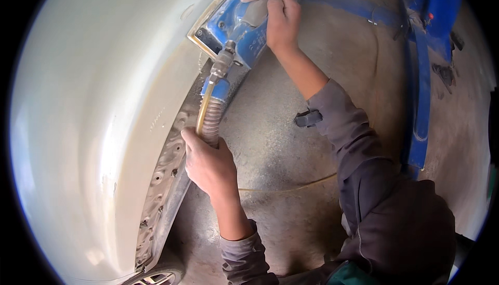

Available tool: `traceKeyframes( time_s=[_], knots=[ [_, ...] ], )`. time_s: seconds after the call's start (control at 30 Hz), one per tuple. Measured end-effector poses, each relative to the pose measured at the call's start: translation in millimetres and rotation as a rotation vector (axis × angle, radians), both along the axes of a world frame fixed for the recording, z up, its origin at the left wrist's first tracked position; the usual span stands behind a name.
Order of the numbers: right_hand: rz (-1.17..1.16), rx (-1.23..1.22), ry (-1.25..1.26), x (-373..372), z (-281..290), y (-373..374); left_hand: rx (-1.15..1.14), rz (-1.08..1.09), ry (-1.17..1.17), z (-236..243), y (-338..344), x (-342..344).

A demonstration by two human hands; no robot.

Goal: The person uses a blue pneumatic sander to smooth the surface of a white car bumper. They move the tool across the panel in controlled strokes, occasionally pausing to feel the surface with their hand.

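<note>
Blue sander [250,46] sits against the pale car panel [99,108], by its right edge, upper middle of my view. My right grip [283,17] is clamped over its top; my left grip [212,165] is wrapped round the ribbed hose [211,121]. Holed metal strip [165,173] alongside, floor [291,139] beyond, blue metal frame [422,87] far right.

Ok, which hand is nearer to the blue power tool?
The right hand: it is on the blue power tool itself, its fingers over the top. The left hand is farther off, holding the ribbed hose.
</note>
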State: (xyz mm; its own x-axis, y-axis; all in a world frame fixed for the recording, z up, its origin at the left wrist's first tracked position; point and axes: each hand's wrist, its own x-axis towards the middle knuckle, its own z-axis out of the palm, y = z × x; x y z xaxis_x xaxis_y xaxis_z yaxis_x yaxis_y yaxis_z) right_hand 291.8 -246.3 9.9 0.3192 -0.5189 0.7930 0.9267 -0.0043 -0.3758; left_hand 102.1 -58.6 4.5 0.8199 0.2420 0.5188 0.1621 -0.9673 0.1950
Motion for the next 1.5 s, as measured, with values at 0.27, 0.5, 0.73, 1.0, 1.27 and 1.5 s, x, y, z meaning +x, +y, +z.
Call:
traceKeyframes(
  time_s=[0.27, 0.5, 0.73, 1.0, 1.27, 1.5],
  knots=[
    [-0.030, -0.035, -0.031, -23.9, 4.4, 30.4, -0.072, -0.085, -0.054, 0.9, 35.5, -30.5],
    [-0.003, -0.260, -0.143, -126.5, -7.0, 149.3, -0.201, 0.375, -0.225, -23.7, 110.3, -127.9],
    [0.054, -0.156, -0.180, -128.9, -8.8, 168.0, -0.050, 0.501, -0.238, -10.0, 119.6, -128.8],
    [0.032, -0.068, 0.010, -46.2, 6.9, 52.2, -0.101, 0.033, -0.116, 8.3, 48.6, -39.2],
    [0.021, -0.107, -0.025, -76.3, 13.9, 90.1, -0.190, 0.062, -0.143, 1.3, 89.1, -74.6],
    [0.094, -0.310, -0.225, -169.1, 0.7, 211.0, -0.222, 0.632, -0.268, -23.2, 169.2, -163.4]
  ],
)
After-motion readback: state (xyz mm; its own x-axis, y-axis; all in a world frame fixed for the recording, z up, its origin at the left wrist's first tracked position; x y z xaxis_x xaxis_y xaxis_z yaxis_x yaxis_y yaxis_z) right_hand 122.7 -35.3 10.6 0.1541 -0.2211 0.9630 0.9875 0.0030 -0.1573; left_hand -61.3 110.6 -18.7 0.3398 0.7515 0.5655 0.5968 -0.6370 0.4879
